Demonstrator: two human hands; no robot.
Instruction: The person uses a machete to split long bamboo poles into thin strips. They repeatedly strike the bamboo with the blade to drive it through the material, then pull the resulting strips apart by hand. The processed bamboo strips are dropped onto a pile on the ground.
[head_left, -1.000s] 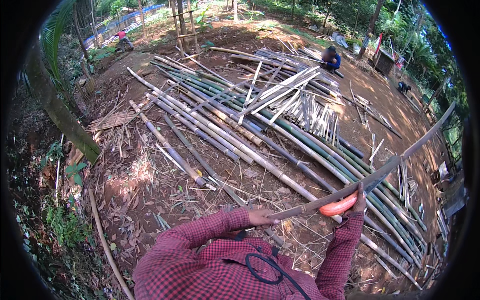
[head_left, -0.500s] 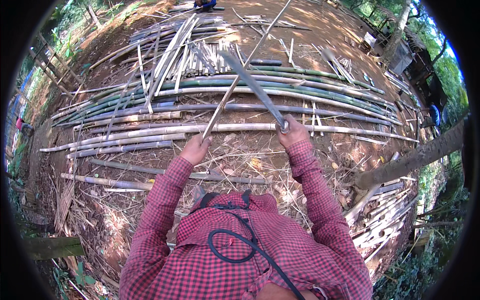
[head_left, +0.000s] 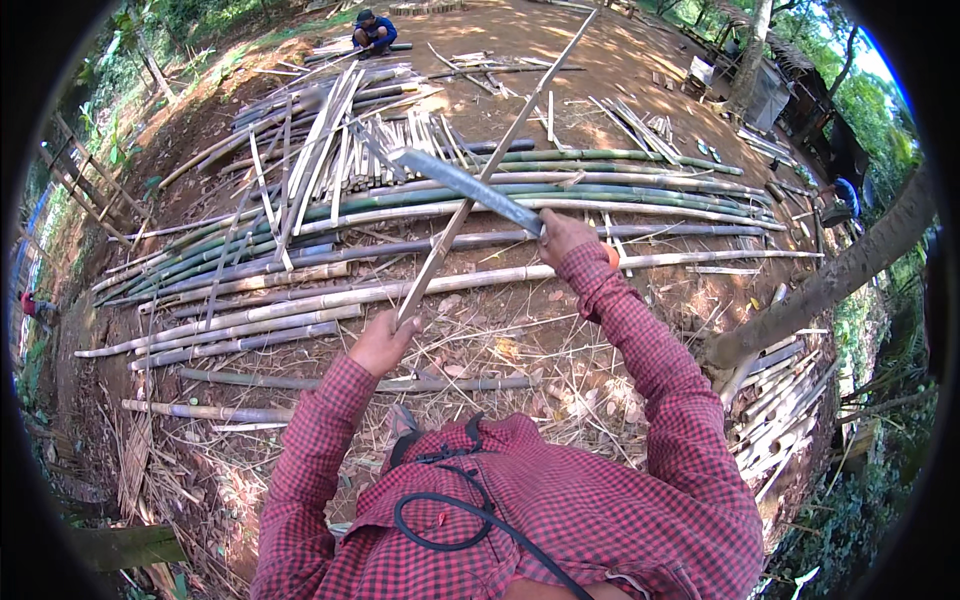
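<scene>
Bamboo, split into a long thin strip (head_left: 435, 262), runs from the person's left hand (head_left: 381, 345) away to the far side, leaning rightward as it goes. The left hand's fingers are closed around the near end of this strip, with the thumb along it. The right hand (head_left: 567, 240), farther off and to the right, is wrapped around the handle of a big knife (head_left: 510, 211), and a patch of orange (head_left: 612, 256) shows beside its wrist. The grey blade points left and slightly far, crossing the strip about midway along its length; whether the two touch, I cannot tell.

Both sleeves belong to a red and black checked shirt (head_left: 570, 490), with a black cord (head_left: 540, 556) looped over its front.

Beyond the hands, green and pale poles (head_left: 660, 197) lie side by side across brown ground strewn with straw and dry leaves. Pale split pieces (head_left: 325, 150) are heaped on the poles at far left. Past that heap, a person in blue (head_left: 373, 38) crouches in a dark hat. To the right, a tree trunk (head_left: 830, 282) slants across the scene, and more cut poles (head_left: 775, 425) lie bunched near its foot.
</scene>
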